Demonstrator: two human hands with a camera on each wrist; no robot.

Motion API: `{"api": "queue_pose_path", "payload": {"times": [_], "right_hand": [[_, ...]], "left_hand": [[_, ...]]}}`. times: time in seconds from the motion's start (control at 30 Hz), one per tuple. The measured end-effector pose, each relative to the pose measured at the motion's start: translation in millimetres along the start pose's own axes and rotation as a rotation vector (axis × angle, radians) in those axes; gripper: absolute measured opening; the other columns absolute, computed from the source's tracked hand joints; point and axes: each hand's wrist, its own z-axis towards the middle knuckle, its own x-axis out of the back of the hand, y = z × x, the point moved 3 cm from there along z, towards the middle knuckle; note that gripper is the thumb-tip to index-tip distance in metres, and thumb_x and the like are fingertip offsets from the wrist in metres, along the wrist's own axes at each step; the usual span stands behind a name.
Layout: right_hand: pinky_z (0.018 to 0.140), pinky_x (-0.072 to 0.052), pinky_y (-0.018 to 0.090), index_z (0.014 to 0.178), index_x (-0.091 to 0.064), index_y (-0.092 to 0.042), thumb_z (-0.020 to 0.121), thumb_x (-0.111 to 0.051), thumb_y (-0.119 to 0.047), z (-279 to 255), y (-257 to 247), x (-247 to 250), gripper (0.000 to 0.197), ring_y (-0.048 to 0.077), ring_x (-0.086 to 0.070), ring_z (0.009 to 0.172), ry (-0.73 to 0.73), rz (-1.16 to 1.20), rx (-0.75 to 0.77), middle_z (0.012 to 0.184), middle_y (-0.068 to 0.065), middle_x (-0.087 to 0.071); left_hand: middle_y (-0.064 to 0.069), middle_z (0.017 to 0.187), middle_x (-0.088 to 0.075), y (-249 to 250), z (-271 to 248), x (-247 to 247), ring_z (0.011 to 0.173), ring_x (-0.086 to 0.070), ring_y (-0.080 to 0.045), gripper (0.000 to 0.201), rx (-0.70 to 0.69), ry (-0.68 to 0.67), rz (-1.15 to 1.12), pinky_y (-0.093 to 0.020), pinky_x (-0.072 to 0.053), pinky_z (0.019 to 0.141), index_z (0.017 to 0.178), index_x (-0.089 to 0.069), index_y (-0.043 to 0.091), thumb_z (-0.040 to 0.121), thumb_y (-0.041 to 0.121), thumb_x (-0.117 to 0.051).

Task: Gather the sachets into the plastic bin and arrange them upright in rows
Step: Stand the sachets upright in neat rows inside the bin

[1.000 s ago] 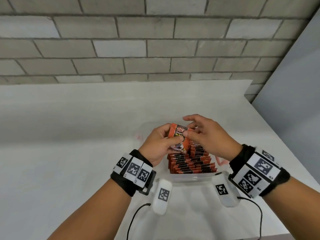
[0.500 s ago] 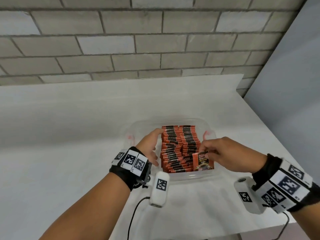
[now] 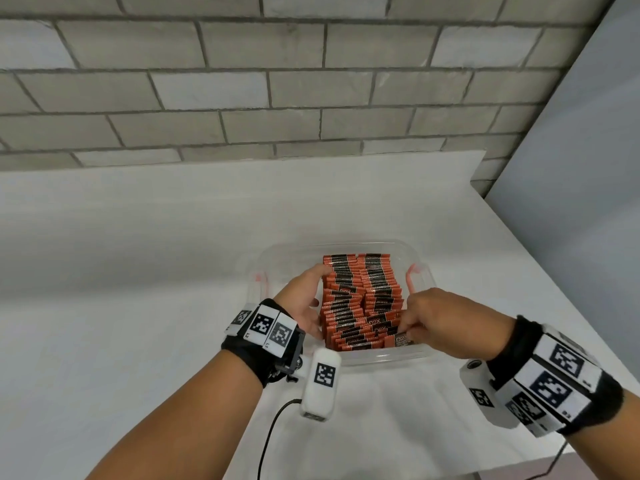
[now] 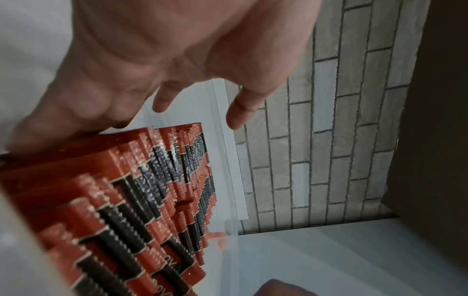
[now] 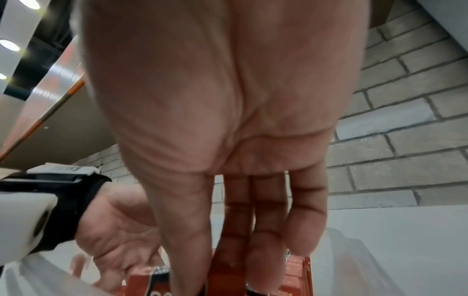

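Right hand [image 3: 446, 320]: fingers pointing down and held close together, thumb and fingertips pinching one sachet [image 3: 401, 339] at the near end of the right-hand row, lower centre of the head view; the right wrist view shows the thumb [image 5: 187, 240] in front of that sachet [image 5: 162, 288] and the other fingers behind it, tips buried among the packets. Left hand [image 3: 304, 299]: fingers fairly straight and slightly spread, holding nothing; the index side lies flat against the left flank of the sachet block, thumb near the bin's near corner. In the left wrist view the palm [image 4: 157, 50] fills the upper left of the frame, two fingertips hang free over the far end of the block, and the lowest finger touches the packet edges. Sachets [image 3: 360, 299]: orange-red with black bands, standing on edge in two tight rows that run away from the camera, centre of the head view; a few near the front tilt and show printed faces. From the left wrist the same rows [image 4: 142, 210] fill the lower left of the frame, serrated top edges up. Plastic bin [image 3: 420, 271]: clear, rounded corners, reddish clip marks on its left and right sides; the sachets sit in its right portion, with bare bin floor left of the left hand. Bin stands on a white table [image 3: 138, 271], lower centre of frame. Grey brick wall [image 3: 311, 81] across the top of the frame; a plain pale panel [image 3: 588, 202] at the right edge. Both wrists carry black bands with square black-and-white markers.
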Motion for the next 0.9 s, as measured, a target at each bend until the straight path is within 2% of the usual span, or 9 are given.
{"api": "queue_pose_path", "payload": {"times": [0.1, 0.2, 0.3, 0.47, 0.53, 0.6, 0.7, 0.83, 0.9], "right_hand": [[0.071, -0.041, 0.018, 0.102, -0.069, -0.022, 0.091, -0.054, -0.014, 3.9, 1.0, -0.6, 0.020, 0.013, -0.060, 0.087, -0.021, -0.084, -0.050, 0.095, -0.007, -0.062], [0.073, -0.045, 0.024, 0.100, -0.068, -0.024, 0.091, -0.055, -0.014, 7.1, -0.3, -5.4, 0.019, 0.018, -0.062, 0.088, -0.050, -0.176, -0.069, 0.099, -0.004, -0.062], [0.071, -0.045, 0.025, 0.097, -0.069, -0.023, 0.090, -0.056, -0.011, 10.2, -0.5, -7.6, 0.018, 0.020, -0.062, 0.088, -0.052, -0.251, -0.048, 0.102, -0.001, -0.063], [0.054, -0.033, 0.019, 0.081, -0.064, -0.023, 0.085, -0.058, -0.008, 16.2, -0.7, -7.1, 0.018, 0.017, -0.056, 0.074, -0.033, -0.320, -0.014, 0.083, -0.005, -0.057], [0.051, -0.030, 0.016, 0.073, -0.056, -0.026, 0.085, -0.059, -0.011, 18.2, 0.5, -7.4, 0.020, 0.014, -0.052, 0.070, -0.017, -0.315, 0.000, 0.074, -0.010, -0.049], [0.051, -0.031, 0.015, 0.071, -0.056, -0.025, 0.084, -0.060, -0.011, 19.1, 2.3, -6.6, 0.019, 0.012, -0.052, 0.069, -0.021, -0.280, 0.005, 0.068, -0.014, -0.045], [0.061, -0.040, 0.014, 0.083, -0.069, -0.016, 0.084, -0.062, -0.008, 18.6, 3.7, -3.6, 0.011, 0.010, -0.055, 0.073, -0.081, -0.173, 0.006, 0.076, -0.012, -0.055], [0.079, -0.049, 0.019, 0.098, -0.072, -0.012, 0.088, -0.059, -0.006, 18.7, 1.2, 0.4, 0.017, 0.015, -0.063, 0.089, -0.190, -0.103, 0.004, 0.099, -0.002, -0.068], [0.081, -0.048, 0.019, 0.102, -0.072, -0.013, 0.090, -0.055, -0.006, 18.2, -0.6, 1.6, 0.022, 0.015, -0.062, 0.094, -0.218, -0.087, -0.004, 0.105, -0.001, -0.068]], "left_hand": [[-0.021, 0.132, -0.043, 0.4, 0.1, -1.8, 0.112, -0.052, -0.045, 0.042, 0.003, -0.019, -0.022, -0.051, -0.045, 0.062, 0.118, -0.034, 0.017, 0.090, 0.040, -0.055], [-0.020, 0.129, -0.044, 0.4, 0.6, -2.6, 0.112, -0.053, -0.044, 0.033, 0.000, -0.030, -0.046, -0.056, -0.044, 0.072, 0.109, -0.039, 0.017, 0.090, 0.038, -0.056], [-0.020, 0.124, -0.046, 0.4, 0.2, -3.0, 0.109, -0.054, -0.043, 0.027, -0.002, -0.034, -0.058, -0.054, -0.044, 0.068, 0.103, -0.041, 0.017, 0.091, 0.037, -0.055], [-0.018, 0.111, -0.049, 0.6, -1.2, -4.9, 0.098, -0.055, -0.039, 0.021, -0.010, -0.043, -0.073, -0.049, -0.043, 0.064, 0.091, -0.041, 0.018, 0.093, 0.036, -0.052], [-0.018, 0.113, -0.048, 0.5, -0.3, -4.1, 0.101, -0.054, -0.040, 0.020, -0.016, -0.040, -0.072, -0.051, -0.044, 0.068, 0.090, -0.041, 0.019, 0.093, 0.035, -0.053], [-0.018, 0.114, -0.046, 0.4, 0.2, -3.3, 0.108, -0.052, -0.042, 0.019, -0.024, -0.037, -0.071, -0.054, -0.042, 0.076, 0.090, -0.042, 0.019, 0.092, 0.034, -0.053], [-0.018, 0.119, -0.046, 0.2, 1.0, -3.2, 0.111, -0.052, -0.042, 0.017, -0.034, -0.042, -0.062, -0.054, -0.042, 0.078, 0.091, -0.043, 0.020, 0.092, 0.034, -0.052], [-0.020, 0.130, -0.042, 0.7, 4.2, -2.0, 0.112, -0.051, -0.044, 0.025, -0.037, -0.040, -0.058, -0.057, -0.042, 0.082, 0.103, -0.043, 0.017, 0.090, 0.035, -0.055], [-0.020, 0.133, -0.041, 1.0, 6.0, -1.3, 0.113, -0.050, -0.045, 0.026, -0.038, -0.032, -0.059, -0.059, -0.041, 0.085, 0.104, -0.043, 0.017, 0.090, 0.035, -0.055]]}}
